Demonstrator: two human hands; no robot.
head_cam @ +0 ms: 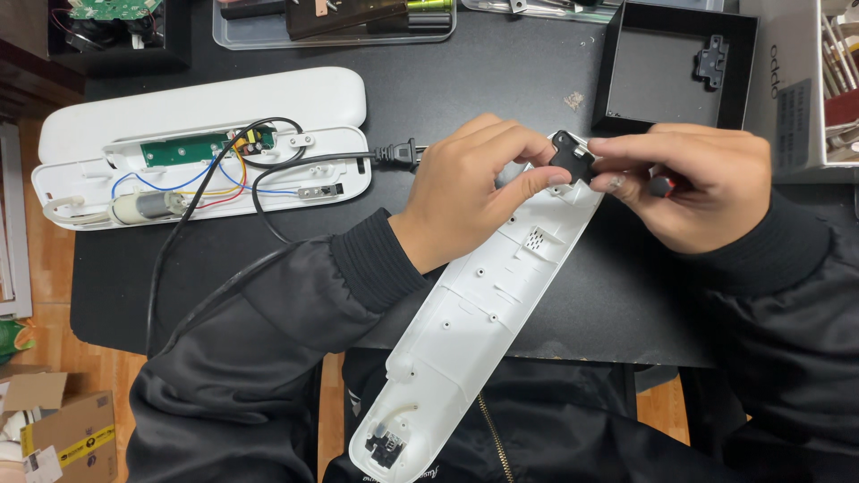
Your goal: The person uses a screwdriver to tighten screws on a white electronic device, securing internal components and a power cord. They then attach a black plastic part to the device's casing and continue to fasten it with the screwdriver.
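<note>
Right now the left hand [479, 183] pinches a small black plastic bracket [571, 158] against the top end of a long white plastic housing shell [483, 322], which slants from between both hands down toward the person's lap. The right hand [693, 183] is closed around a red-handled tool [664, 185], its fingertips touching the bracket. Beyond the right hand sits a shallow black box [676, 72]; left of the left hand lies an opened white casing with wiring [201, 165] on the black counter [501, 72]. Likely, the bracket could slip sideways, since only fingertips hold it.
</note>
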